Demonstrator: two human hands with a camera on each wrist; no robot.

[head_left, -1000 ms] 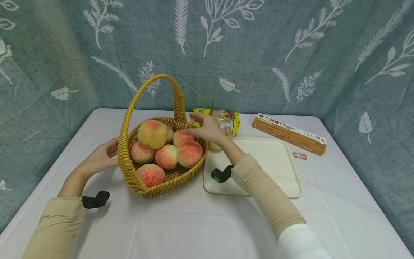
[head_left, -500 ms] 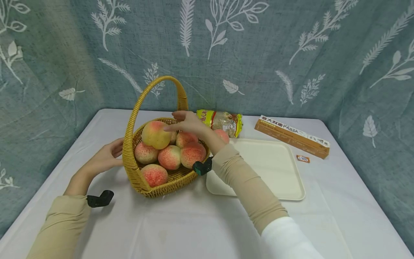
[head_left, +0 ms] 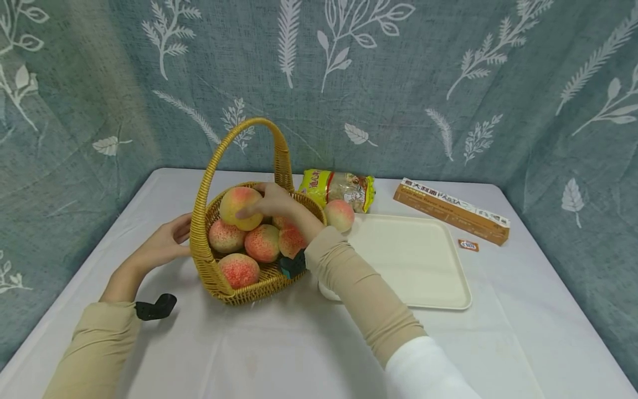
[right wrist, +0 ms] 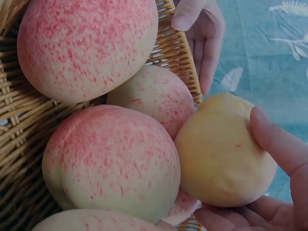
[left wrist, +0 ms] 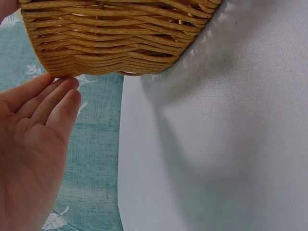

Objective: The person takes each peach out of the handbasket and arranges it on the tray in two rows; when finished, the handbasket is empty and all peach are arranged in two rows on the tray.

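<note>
A wicker basket point(head_left: 259, 292) with a tall arched handle holds several red-speckled peaches point(head_left: 261, 243). On top of them sits a yellow peach point(head_left: 239, 206) with a red blush. My right hand point(head_left: 279, 204) reaches in from the right and grips this yellow peach. In the right wrist view, the thumb lies on one side of the yellow peach point(right wrist: 226, 154) and the fingers curl round the other. My left hand point(head_left: 155, 244) rests against the basket's left outer side; in the left wrist view its straight fingertips touch the wicker point(left wrist: 110, 43).
A cream tray point(head_left: 408, 266) lies right of the basket, with one peach point(head_left: 340, 215) at its far left corner. Behind are a yellow-ended clear food bag point(head_left: 341, 187) and an orange-brown pasta box point(head_left: 451, 211). A small orange packet point(head_left: 468, 245) lies beside the tray.
My right hand has moved left from the basket's right rim to the yellow peach and taken hold of it. The peach at the tray's corner has come into view. My left hand stays at the basket.
</note>
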